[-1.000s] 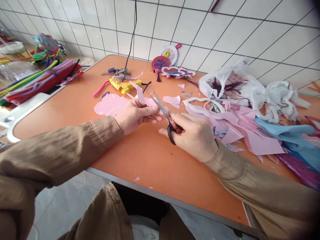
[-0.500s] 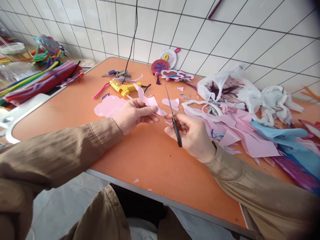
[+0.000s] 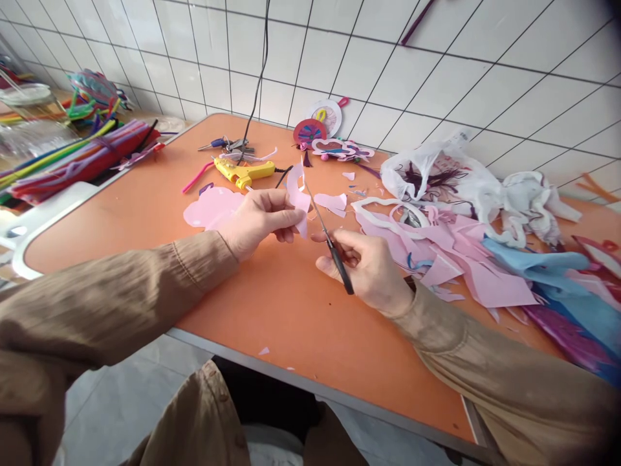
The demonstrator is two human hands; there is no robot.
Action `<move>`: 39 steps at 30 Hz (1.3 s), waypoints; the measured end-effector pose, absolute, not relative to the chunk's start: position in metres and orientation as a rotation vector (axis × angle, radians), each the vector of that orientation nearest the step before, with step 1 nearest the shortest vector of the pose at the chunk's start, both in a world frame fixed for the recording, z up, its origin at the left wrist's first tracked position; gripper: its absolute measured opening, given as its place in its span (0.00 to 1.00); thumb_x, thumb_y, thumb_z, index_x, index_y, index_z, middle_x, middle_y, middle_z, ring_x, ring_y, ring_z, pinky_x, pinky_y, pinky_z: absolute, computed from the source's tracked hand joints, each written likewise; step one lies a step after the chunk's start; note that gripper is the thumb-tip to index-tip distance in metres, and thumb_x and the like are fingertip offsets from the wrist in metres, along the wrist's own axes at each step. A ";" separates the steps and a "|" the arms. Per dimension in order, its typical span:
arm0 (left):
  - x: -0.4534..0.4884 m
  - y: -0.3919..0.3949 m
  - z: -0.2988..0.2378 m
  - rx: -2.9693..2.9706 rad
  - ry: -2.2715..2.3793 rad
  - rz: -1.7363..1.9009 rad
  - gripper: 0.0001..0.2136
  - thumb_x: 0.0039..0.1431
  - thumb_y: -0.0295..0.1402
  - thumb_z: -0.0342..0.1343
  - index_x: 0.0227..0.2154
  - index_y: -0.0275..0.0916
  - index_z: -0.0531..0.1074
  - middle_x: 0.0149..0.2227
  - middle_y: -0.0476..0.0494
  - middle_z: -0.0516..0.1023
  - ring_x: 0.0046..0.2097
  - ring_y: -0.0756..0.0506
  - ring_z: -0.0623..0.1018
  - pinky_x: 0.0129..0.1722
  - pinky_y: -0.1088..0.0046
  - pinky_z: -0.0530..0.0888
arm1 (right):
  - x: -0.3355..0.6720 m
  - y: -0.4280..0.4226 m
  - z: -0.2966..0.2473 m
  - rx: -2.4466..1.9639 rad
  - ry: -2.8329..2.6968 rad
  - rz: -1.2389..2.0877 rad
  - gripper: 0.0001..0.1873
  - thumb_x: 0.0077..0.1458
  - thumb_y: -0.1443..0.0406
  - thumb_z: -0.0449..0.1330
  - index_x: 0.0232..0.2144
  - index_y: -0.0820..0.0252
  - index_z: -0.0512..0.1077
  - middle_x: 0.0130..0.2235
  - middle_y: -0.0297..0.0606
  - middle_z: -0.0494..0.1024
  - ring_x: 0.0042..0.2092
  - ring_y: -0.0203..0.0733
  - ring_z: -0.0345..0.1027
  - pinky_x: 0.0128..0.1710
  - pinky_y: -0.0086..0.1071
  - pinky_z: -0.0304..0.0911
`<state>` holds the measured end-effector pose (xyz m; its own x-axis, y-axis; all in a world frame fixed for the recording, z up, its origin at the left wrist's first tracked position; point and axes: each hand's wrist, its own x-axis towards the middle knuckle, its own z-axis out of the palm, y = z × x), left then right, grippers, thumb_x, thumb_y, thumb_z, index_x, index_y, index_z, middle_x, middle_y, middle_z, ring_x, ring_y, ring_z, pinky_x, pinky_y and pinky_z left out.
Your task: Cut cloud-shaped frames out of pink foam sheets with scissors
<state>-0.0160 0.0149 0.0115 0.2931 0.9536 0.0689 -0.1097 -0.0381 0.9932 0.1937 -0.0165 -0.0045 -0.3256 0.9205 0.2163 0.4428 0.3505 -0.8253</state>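
The pink cut-out point(image 3: 297, 194) stands nearly upright above the surface point(image 3: 272, 310), pinched at its lower edge between the thumb and fingertips of the left hand point(image 3: 257, 220). Just to its right, the scissors point(image 3: 324, 228) point up and away. The right hand point(image 3: 371, 268) is closed around their black handles, and the blades look drawn almost together. The tip lies right along the cut-out's right edge, but whether it bites into the sheet cannot be told.

This looks like trimming, at a point between snips. Another cut would call for opening the blades, feeding the edge between them and turning the piece with the left hand so the line follows the outline.

Just beyond the left hand are a flat pink sheet point(image 3: 211, 207) and a yellow glue gun point(image 3: 242, 172). Right of the right hand is a heap of pink offcuts point(image 3: 466, 259), with blue sheet point(image 3: 538, 262) further out and a white plastic bag point(image 3: 436, 171) behind. Pipe cleaners point(image 3: 72, 158) lie well off to the left.
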 end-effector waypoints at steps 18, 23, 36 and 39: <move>-0.017 0.019 0.012 1.345 0.881 1.026 0.09 0.48 0.35 0.66 0.19 0.38 0.76 0.20 0.47 0.77 0.21 0.52 0.71 0.25 0.75 0.69 | 0.199 -0.014 0.000 -0.982 -1.715 1.412 0.34 0.46 0.35 0.70 0.34 0.60 0.78 0.23 0.30 0.73 0.20 0.34 0.66 0.19 0.30 0.64; -0.017 0.020 0.010 1.314 0.877 1.026 0.09 0.46 0.33 0.70 0.21 0.37 0.75 0.21 0.48 0.77 0.22 0.53 0.72 0.24 0.76 0.69 | 0.197 -0.015 -0.004 -0.998 -1.639 1.297 0.34 0.46 0.36 0.69 0.36 0.59 0.77 0.23 0.30 0.73 0.21 0.35 0.66 0.21 0.33 0.67; -0.014 0.019 0.005 1.059 0.753 1.046 0.19 0.35 0.34 0.79 0.23 0.35 0.71 0.23 0.49 0.79 0.23 0.54 0.75 0.22 0.81 0.69 | 0.194 -0.016 -0.015 -1.095 -1.669 1.275 0.30 0.47 0.46 0.72 0.42 0.64 0.77 0.23 0.29 0.71 0.22 0.34 0.67 0.23 0.31 0.64; -0.013 0.017 0.009 1.078 0.730 1.022 0.16 0.37 0.30 0.76 0.24 0.35 0.72 0.22 0.50 0.78 0.21 0.55 0.73 0.19 0.81 0.65 | 0.194 -0.016 -0.013 -1.123 -1.662 1.294 0.31 0.46 0.47 0.72 0.43 0.67 0.78 0.22 0.29 0.71 0.21 0.33 0.65 0.22 0.30 0.64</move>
